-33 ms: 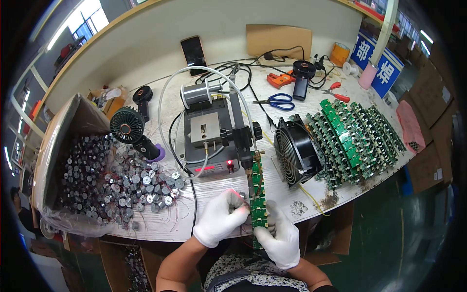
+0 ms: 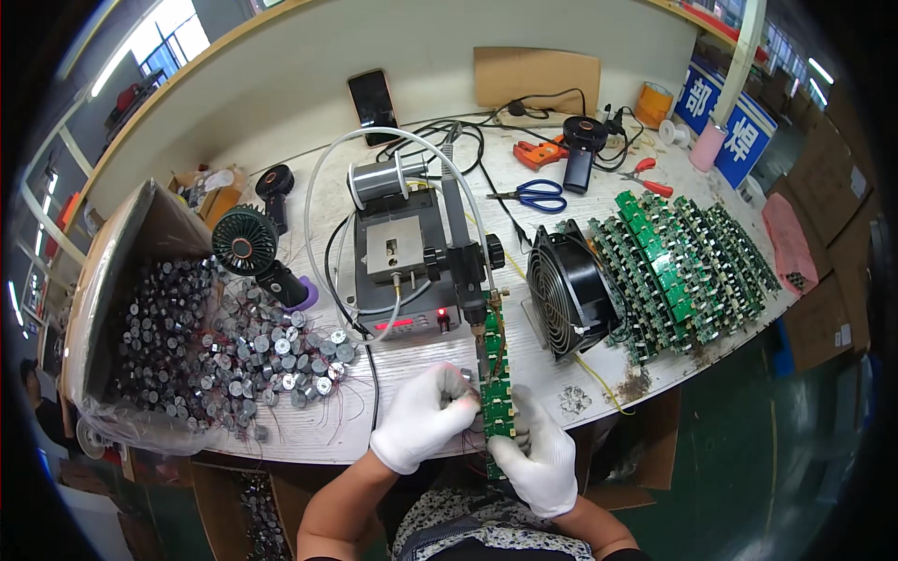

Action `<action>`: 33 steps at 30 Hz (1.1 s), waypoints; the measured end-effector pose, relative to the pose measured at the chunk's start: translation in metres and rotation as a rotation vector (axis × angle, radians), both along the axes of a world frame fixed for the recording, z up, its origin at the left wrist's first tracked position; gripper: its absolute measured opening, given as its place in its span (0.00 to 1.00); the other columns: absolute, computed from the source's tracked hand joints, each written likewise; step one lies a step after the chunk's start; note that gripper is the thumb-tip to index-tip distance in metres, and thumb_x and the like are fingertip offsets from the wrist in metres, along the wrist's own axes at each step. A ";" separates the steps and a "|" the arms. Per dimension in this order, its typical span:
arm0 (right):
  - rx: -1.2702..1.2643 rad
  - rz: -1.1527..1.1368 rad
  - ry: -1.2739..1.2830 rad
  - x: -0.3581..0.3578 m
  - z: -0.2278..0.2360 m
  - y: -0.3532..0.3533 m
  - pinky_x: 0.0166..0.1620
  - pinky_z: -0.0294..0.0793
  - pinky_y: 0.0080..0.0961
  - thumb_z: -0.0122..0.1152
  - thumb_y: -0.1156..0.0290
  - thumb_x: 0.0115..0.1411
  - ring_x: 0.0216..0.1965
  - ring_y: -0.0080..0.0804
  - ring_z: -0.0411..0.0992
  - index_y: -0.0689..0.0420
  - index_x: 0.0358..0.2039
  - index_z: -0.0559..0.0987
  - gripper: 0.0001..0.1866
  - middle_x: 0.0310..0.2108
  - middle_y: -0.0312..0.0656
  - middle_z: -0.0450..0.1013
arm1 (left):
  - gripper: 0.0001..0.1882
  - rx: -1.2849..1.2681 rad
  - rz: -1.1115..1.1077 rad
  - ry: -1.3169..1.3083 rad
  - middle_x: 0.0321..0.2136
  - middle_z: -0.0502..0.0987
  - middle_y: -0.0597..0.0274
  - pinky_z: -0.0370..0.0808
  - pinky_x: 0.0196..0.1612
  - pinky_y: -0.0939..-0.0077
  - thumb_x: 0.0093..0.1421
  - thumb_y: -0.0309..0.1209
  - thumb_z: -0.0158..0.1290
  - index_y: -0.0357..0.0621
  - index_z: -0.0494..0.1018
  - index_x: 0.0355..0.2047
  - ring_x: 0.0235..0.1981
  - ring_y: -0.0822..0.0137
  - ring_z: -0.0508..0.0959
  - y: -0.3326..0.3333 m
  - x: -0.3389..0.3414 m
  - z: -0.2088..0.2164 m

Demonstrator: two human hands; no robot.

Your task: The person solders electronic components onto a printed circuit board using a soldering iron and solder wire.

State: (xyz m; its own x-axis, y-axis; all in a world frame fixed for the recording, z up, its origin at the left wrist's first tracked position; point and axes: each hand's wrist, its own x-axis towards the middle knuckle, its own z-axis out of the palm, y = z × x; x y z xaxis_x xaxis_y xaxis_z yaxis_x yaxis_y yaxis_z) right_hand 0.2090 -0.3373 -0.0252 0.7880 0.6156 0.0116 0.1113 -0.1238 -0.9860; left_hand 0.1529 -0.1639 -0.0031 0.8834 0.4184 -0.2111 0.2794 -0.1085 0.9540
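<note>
The green circuit board strip [image 2: 498,411] runs up and down the lower centre of the frame, its upper end beside the clamped soldering iron [image 2: 478,323], its lower end between two white-gloved hands. The right hand [image 2: 541,458] grasps the strip near that end, thumb across its face and fingers along the right edge; the left hand [image 2: 426,418] has thumb and fingers drawn together at the left edge, but whether they pinch a wire or only the board cannot be told. For good work here, I would let the right hand alone carry and steady the strip, gripping by the edge so no component is pressed, and leave the left fingertips free for fine placing. Keeping the board from tilting and both gloves well below the hot tip seems wise, as does keeping the loose leads of the silver motors [image 2: 281,346], at left, from snagging on a cuff. The left fingertips are largely masked by the glove, and the right hand's fingers are partly lost behind the board. The iron's point merges with the dark strip edge, so contact is unclear; the solder joints are too small to judge, and the lap below is shadowed.
</note>
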 end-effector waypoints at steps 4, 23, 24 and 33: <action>0.012 0.013 -0.015 -0.001 -0.003 -0.001 0.33 0.78 0.22 0.65 0.78 0.53 0.27 0.24 0.77 0.63 0.61 0.66 0.34 0.35 0.47 0.78 | 0.12 0.001 -0.058 0.029 0.22 0.75 0.62 0.72 0.31 0.77 0.53 0.33 0.56 0.34 0.71 0.28 0.25 0.74 0.72 0.009 0.001 -0.006; 0.073 -0.032 -0.105 0.004 -0.002 0.000 0.31 0.77 0.22 0.65 0.79 0.52 0.25 0.27 0.76 0.63 0.59 0.68 0.32 0.31 0.47 0.77 | 0.08 -0.118 -0.010 0.069 0.19 0.73 0.64 0.71 0.27 0.77 0.52 0.29 0.55 0.36 0.70 0.25 0.22 0.75 0.72 0.005 0.011 0.007; 0.033 -0.012 -0.169 0.006 0.000 0.000 0.30 0.76 0.23 0.65 0.79 0.51 0.25 0.29 0.76 0.63 0.58 0.69 0.31 0.30 0.48 0.77 | 0.08 -0.057 -0.016 0.061 0.19 0.73 0.64 0.71 0.28 0.77 0.52 0.29 0.55 0.35 0.70 0.25 0.22 0.74 0.72 0.005 0.011 0.006; 0.058 -0.050 -0.271 0.001 -0.009 0.001 0.29 0.76 0.24 0.67 0.79 0.51 0.25 0.31 0.76 0.66 0.56 0.70 0.31 0.30 0.49 0.77 | 0.07 0.094 -0.043 0.033 0.20 0.73 0.67 0.69 0.26 0.80 0.52 0.27 0.55 0.36 0.70 0.25 0.23 0.79 0.69 0.002 0.012 0.011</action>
